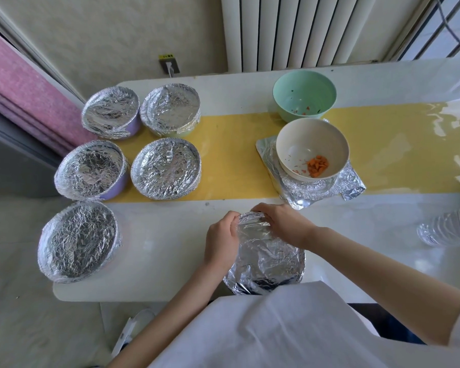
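Two hands grip the round bowl covered in crinkled silver foil (266, 258) at the white table's (170, 248) near edge. The left hand (221, 240) and right hand (282, 224) curl over its far rim, apparently pinching the foil.

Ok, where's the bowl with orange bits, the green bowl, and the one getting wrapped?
white bowl (294, 140), head view, on its bare inner wall
green bowl (303, 88), head view, on its inner wall
foil-covered bowl (266, 257), head view, on the crinkled foil top
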Tool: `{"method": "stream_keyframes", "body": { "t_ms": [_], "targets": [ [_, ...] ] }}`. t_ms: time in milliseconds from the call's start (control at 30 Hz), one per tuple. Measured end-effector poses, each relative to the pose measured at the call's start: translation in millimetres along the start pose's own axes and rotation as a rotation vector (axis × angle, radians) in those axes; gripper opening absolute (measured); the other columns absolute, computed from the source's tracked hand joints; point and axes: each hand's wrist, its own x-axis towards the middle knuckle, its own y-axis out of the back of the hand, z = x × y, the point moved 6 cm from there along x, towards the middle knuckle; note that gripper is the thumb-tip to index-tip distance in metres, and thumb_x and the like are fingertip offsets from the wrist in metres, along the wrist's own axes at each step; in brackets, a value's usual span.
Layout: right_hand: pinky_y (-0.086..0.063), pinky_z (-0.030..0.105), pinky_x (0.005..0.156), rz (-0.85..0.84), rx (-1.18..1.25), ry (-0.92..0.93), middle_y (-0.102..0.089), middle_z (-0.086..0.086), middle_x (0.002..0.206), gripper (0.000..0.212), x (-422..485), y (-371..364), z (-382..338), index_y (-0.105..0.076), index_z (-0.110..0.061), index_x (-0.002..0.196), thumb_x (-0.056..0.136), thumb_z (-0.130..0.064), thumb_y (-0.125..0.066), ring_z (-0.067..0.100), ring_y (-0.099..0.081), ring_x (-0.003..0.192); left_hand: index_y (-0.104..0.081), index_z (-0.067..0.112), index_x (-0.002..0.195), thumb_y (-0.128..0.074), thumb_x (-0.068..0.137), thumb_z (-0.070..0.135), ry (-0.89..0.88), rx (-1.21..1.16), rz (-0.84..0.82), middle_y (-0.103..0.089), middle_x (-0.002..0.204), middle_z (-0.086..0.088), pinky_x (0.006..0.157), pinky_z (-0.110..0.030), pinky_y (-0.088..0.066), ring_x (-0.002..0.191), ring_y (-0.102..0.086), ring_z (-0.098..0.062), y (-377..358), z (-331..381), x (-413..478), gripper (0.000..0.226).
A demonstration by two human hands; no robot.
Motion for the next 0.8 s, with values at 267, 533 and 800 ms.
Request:
{"method": "stream_keyframes", "body": {
  "t_ms": [267, 533, 800],
  "targets": [
    [-0.054, 0.035, 0.080, -0.041, 0.015, -0.010, -0.068, 0.010, 0.107, 0.056, 8.7, -0.4, 0.0, -0.055, -0.014, 0.128, 0.081, 0.014, -0.042, 0.020, -0.065, 0.088, -0.063, 0.004, 0.097, -0.043, 0.097, 0.010, 0.002, 0.005, -0.027, -0.051, 0.062, -0.003, 0.052, -0.025, -0.025, 0.053, -0.041, -0.019, -1.0, 0.1, 1.0, 0.020],
    [-0.049, 0.018, 0.073, -0.095, 0.067, -0.001, -0.062, 0.010, 0.119, 0.058, 4.6, 3.5, -6.5, -0.050, -0.012, 0.133, 0.083, 0.016, -0.042, 0.006, -0.053, 0.079, -0.061, 0.004, 0.093, -0.044, 0.097, 0.009, -0.005, 0.020, -0.037, -0.047, 0.061, -0.001, 0.051, -0.025, -0.024, 0.052, -0.038, -0.019, -2.8, -0.3, 1.0, 0.019],
    [-0.043, 0.021, 0.089, 0.000, 0.165, -0.089, -0.060, 0.008, 0.126, 0.040, 8.1, 4.0, -0.3, -0.052, -0.009, 0.131, 0.095, 0.003, -0.038, 0.019, -0.058, 0.108, -0.062, 0.010, 0.112, -0.041, 0.098, 0.010, -0.007, 0.024, -0.029, -0.060, 0.068, -0.016, 0.054, -0.024, -0.030, 0.062, -0.053, -0.032, 4.5, -2.0, 1.0, 0.026]
  ]
}}
